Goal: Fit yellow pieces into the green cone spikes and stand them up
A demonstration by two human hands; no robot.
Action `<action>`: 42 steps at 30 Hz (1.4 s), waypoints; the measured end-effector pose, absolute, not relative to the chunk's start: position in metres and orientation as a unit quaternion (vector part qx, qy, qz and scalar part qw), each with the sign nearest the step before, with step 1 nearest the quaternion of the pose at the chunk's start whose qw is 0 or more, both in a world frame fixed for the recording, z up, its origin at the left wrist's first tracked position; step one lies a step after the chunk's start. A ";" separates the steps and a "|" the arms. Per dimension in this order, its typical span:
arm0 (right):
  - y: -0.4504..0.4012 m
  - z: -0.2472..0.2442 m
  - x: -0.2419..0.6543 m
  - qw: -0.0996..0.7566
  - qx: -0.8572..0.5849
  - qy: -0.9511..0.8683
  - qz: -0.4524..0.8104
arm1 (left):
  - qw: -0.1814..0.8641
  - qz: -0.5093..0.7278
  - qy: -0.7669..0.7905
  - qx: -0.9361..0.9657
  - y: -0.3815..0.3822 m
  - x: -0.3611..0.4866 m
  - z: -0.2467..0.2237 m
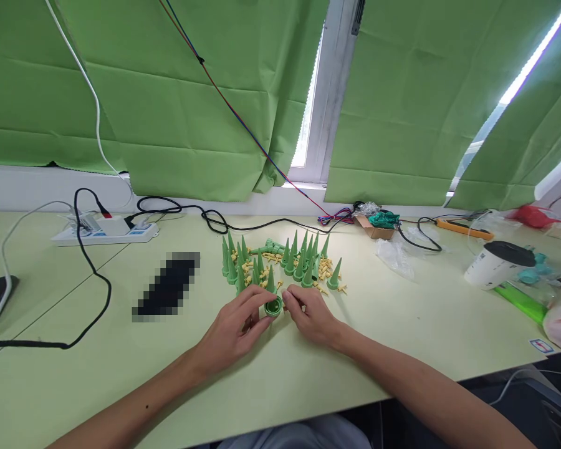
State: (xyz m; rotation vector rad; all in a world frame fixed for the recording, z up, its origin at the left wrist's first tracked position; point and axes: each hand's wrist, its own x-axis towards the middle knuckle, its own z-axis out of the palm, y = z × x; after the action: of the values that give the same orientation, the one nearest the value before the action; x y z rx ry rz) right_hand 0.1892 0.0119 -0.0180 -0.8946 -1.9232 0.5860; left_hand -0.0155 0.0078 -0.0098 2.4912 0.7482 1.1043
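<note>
So the pale green table has a white power strip, a bunch of green cones and a lidded cup on it.

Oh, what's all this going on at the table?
Someone is working with bare hands at a pale table. The left hand holds a small round green piece with its open end showing. The right hand is close beside it, fingertips together; whether they grip anything is too small to tell. Just beyond stand many green cones, with small yellow pieces scattered among them.
</note>
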 end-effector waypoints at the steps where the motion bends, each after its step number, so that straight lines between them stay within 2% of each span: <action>1: 0.012 -0.018 0.189 0.454 -0.362 -0.779 0.237 | 0.156 0.384 0.259 0.873 0.008 -0.016 -0.010; 17: 0.012 -0.019 0.190 0.440 -0.389 -0.775 0.232 | 0.210 0.364 0.345 0.839 0.009 -0.016 -0.014; 30: 0.009 -0.016 0.189 0.499 -0.395 -0.746 0.196 | 0.260 0.372 0.410 0.791 0.006 -0.009 -0.004; 33: 0.009 -0.015 0.189 0.511 -0.395 -0.741 0.185 | 0.327 0.358 0.414 0.770 0.006 -0.008 0.001; 42: 0.009 -0.016 0.190 0.505 -0.371 -0.764 0.154 | 0.620 0.289 0.353 0.639 0.012 -0.004 0.000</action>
State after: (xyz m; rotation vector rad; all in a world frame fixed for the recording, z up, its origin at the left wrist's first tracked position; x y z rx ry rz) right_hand 0.1902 0.0088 -0.0161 -0.8944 -1.8428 0.3716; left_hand -0.0039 0.0122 -0.0002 1.4687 0.8117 0.6651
